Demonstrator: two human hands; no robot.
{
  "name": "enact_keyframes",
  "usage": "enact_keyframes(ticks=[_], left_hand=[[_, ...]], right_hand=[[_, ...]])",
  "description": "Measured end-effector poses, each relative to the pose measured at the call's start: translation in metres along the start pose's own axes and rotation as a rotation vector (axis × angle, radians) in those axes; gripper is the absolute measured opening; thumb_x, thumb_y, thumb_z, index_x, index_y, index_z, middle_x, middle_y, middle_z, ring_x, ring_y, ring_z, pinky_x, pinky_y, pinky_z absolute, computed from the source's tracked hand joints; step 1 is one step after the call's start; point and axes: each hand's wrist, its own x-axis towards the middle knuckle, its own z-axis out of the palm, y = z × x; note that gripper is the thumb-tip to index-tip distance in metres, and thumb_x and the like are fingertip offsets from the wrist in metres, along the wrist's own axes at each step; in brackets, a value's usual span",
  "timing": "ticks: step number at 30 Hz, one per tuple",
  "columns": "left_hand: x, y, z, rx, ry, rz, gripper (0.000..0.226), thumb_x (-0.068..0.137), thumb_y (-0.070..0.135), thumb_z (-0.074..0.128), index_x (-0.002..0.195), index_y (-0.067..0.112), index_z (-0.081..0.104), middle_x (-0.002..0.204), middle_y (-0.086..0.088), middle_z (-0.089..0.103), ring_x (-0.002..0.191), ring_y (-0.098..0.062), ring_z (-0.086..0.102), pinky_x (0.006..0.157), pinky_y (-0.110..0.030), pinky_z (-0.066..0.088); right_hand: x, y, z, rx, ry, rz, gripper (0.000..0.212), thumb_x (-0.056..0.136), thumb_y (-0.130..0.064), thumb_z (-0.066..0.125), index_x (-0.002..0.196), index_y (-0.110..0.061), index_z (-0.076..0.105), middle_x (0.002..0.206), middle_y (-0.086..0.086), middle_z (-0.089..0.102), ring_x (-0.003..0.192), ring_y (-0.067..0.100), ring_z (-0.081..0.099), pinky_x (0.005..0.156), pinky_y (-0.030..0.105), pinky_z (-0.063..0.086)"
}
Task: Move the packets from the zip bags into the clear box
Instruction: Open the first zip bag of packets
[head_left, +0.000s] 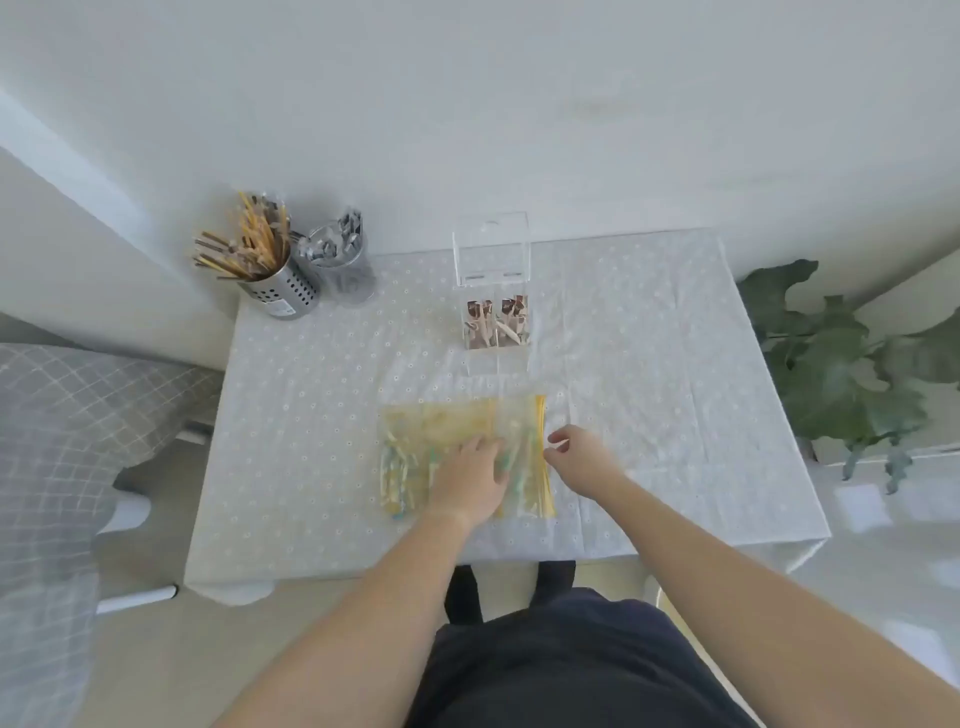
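Note:
A clear zip bag with yellow and green packets inside lies flat on the table in front of me, its yellow zip edge on the right. My left hand presses flat on the bag with straight fingers. My right hand is at the zip edge, thumb and forefinger pinching it near its middle. Behind the bag stands the clear box with its lid raised; brown packets sit in its two compartments.
A perforated steel holder of chopsticks and a second cutlery holder stand at the table's back left. A leafy plant is to the right of the table, a chair with checked fabric to the left. A dotted cloth covers the table.

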Motion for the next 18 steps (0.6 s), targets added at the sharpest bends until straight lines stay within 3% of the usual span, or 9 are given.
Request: enact_keyframes(ticks=[3, 8, 14, 18], left_hand=[[0.009, 0.014, 0.019, -0.072, 0.01, -0.033, 0.049, 0.108, 0.04, 0.05, 0.156, 0.032, 0.047, 0.152, 0.001, 0.051, 0.141, -0.025, 0.045, 0.118, -0.043, 0.041], [0.019, 0.028, 0.043, -0.145, 0.073, -0.121, 0.044, 0.105, 0.036, 0.06, 0.148, 0.037, 0.058, 0.138, 0.007, 0.055, 0.13, -0.021, 0.047, 0.113, -0.039, 0.044], [0.026, 0.033, 0.056, -0.267, 0.159, -0.191, 0.034, 0.101, 0.033, 0.068, 0.135, 0.038, 0.07, 0.114, 0.013, 0.053, 0.11, -0.011, 0.043, 0.101, -0.03, 0.043], [0.033, 0.031, 0.063, -0.295, 0.198, -0.224, 0.033, 0.097, 0.036, 0.074, 0.129, 0.042, 0.074, 0.1, 0.017, 0.05, 0.103, -0.013, 0.049, 0.095, -0.031, 0.048]], right_hand=[[0.008, 0.009, 0.001, 0.064, -0.046, 0.051, 0.036, 0.103, -0.028, 0.054, 0.135, -0.013, 0.055, 0.105, -0.002, 0.06, 0.071, 0.012, 0.06, 0.057, 0.023, 0.046], [0.022, 0.025, 0.006, 0.084, -0.065, 0.03, 0.028, 0.103, -0.025, 0.052, 0.128, -0.015, 0.062, 0.092, -0.001, 0.067, 0.066, 0.01, 0.061, 0.049, 0.019, 0.042], [0.033, 0.036, 0.007, 0.147, -0.07, 0.025, 0.025, 0.1, -0.016, 0.054, 0.12, -0.012, 0.068, 0.088, 0.001, 0.072, 0.07, 0.013, 0.065, 0.055, 0.02, 0.045], [0.041, 0.037, 0.007, 0.176, -0.069, 0.027, 0.02, 0.099, -0.016, 0.059, 0.113, -0.011, 0.071, 0.086, 0.003, 0.075, 0.074, 0.016, 0.07, 0.059, 0.023, 0.052]])
